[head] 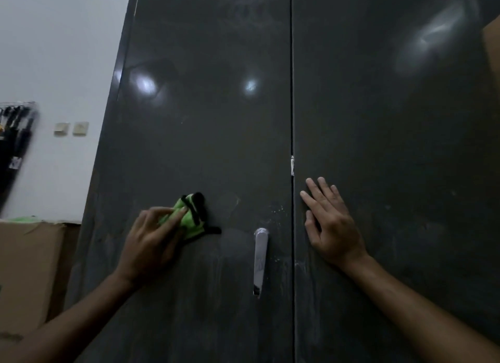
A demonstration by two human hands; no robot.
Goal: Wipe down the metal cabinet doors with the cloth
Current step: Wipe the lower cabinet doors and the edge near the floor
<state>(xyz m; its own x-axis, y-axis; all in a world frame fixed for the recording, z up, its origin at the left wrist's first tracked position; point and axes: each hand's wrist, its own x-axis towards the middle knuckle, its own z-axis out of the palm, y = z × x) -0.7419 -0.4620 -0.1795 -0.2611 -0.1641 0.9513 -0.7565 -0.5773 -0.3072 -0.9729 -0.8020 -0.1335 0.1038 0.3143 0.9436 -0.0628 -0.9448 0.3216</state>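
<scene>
- Your left hand (pixel 151 243), lower left of centre in the frame, has its fingers curled over the bunched green cloth (pixel 189 219) and pins it against the left cabinet door (pixel 203 119).
- The cloth has black trim; part of it sticks out above and to the right of your fingers, and it lies flat on the door's surface, left of the handle (pixel 260 260) and a little higher than it.
- Your right hand (pixel 327 224), right of centre, is spread out with straight fingers, palm flat on the right cabinet door (pixel 392 146). It holds nothing.
- That hand sits just beside the vertical seam between the two doors, with its fingertips pointing up and to the left.
- The silver handle hangs upright on the left door, close to the seam, between your two hands.
- Both doors are dark grey metal, closed, with pale smears and light reflections across them; whitish specks lie around the handle.
- At the lower left edge of the frame stands a cardboard box (pixel 27 276) beside the cabinet.
- On the white wall at the left are two wall switches (pixel 71 128), and dark clothes (pixel 13 141) hang at the far left edge.
</scene>
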